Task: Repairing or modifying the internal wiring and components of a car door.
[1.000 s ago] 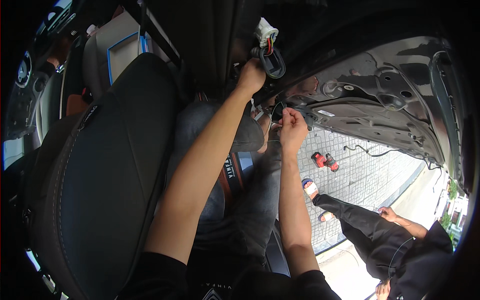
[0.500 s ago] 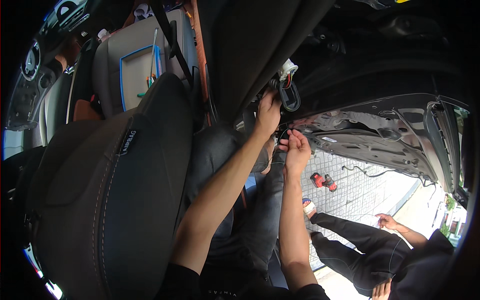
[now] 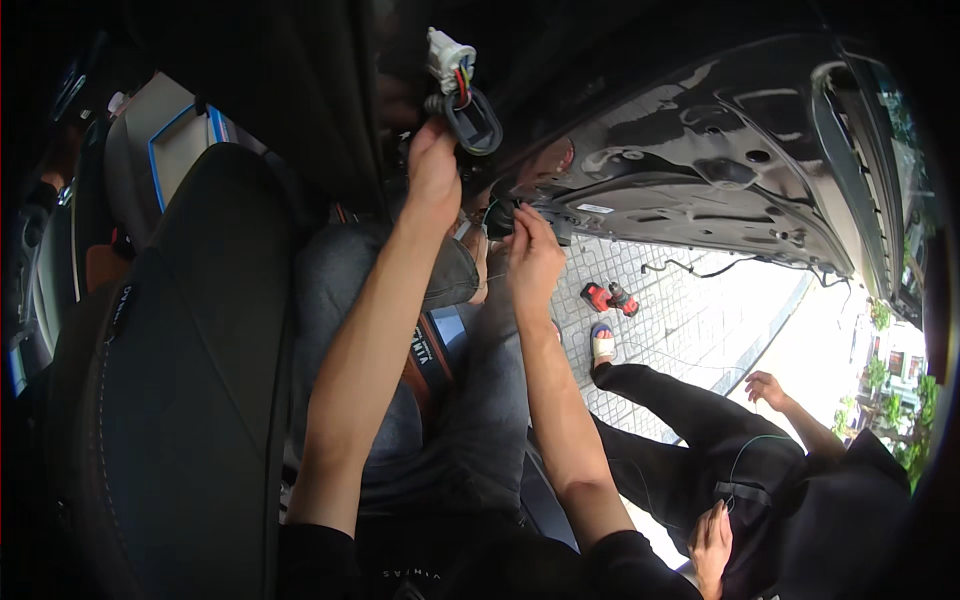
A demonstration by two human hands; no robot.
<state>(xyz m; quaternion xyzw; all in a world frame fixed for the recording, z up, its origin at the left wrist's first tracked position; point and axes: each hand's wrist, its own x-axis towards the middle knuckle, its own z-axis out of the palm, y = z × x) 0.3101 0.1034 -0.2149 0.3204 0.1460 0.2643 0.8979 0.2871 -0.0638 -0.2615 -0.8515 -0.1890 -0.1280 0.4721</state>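
My left hand [image 3: 434,178] reaches up to the car's door opening, its fingers curled in beside a black rubber grommet [image 3: 480,130]. What those fingertips grip is hidden. Above the grommet sticks out a white plug connector [image 3: 450,62] with several coloured wires. Lower and to the right, my right hand [image 3: 534,252] has its thumb and fingers pinched together. A thin green wire [image 3: 489,214] curves from this pinch toward the dark gap in the door frame. Between both hands there is a small space.
The open car door [image 3: 680,170] shows its bare inner metal, with a black cable [image 3: 700,272] hanging below. A red and black cordless drill [image 3: 610,298] lies on the paving. At right another person's hand [image 3: 710,540] holds a thin green line. A dark car seat [image 3: 190,360] stands at left.
My view has swung right, so everything sits further left in it. Both my hands stay by the door opening, the right still pinching. The other person's lower hand has come further into view.
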